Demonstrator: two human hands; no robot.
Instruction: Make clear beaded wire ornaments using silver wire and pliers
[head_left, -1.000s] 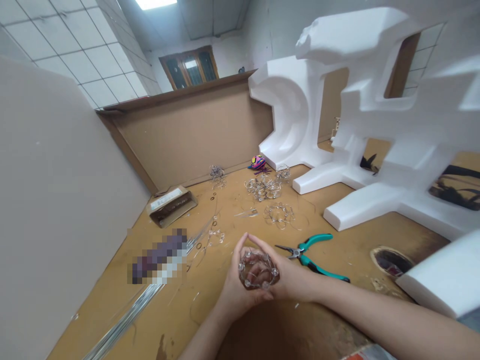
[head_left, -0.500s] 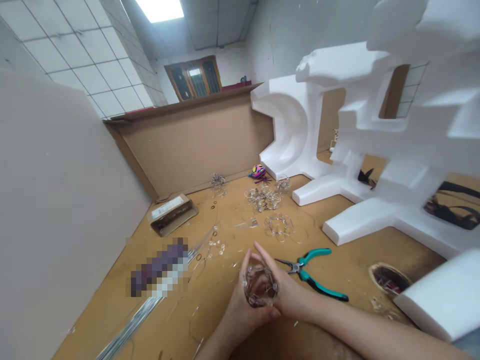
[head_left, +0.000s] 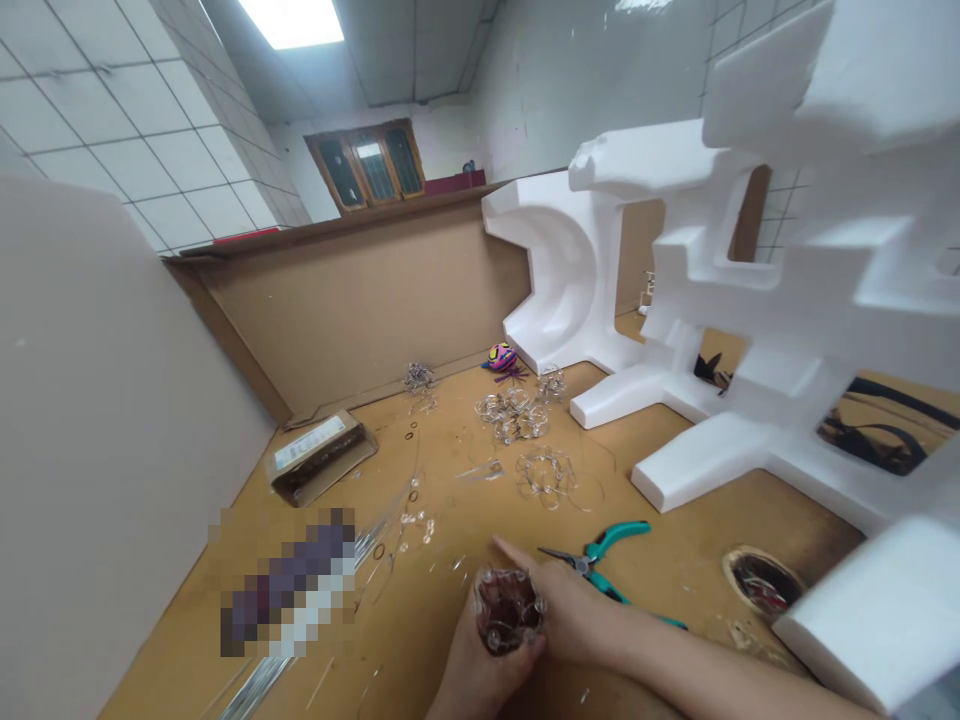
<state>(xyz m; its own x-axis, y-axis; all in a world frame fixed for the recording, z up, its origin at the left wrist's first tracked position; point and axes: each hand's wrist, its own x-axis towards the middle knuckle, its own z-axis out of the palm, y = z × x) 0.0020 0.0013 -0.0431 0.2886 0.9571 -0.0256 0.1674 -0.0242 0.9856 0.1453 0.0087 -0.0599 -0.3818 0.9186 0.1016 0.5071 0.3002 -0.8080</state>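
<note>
A wire frame with clear beads (head_left: 512, 612), bent into a small cup-like shape, is held between my two hands close to me. My left hand (head_left: 480, 665) wraps around its left and near side, the thumb along the bottom. On the right my right hand (head_left: 570, 610) presses against the frame, one finger reaching past its far rim; the other fingers are mostly hidden. Pliers with teal handles (head_left: 583, 565) lie just beyond my right hand, the lower handle partly behind my forearm. Similar beaded wire rings (head_left: 546, 475) and a cluster of wire pieces (head_left: 517, 415) lie farther back.
Loose clear beads (head_left: 416, 528) and wire ends lie left of my hands. A bundle of straight wires (head_left: 259, 690) and a blurred-out patch (head_left: 289, 585) are at left. A small cardboard box (head_left: 319, 450) sits behind. White foam packing (head_left: 750, 440) stands right, near a table hole (head_left: 763, 582).
The view has shifted, so the table things sit lower and more left. Both hands have lowered slightly with the wire frame, and my right forearm now covers part of the pliers' handle.
</note>
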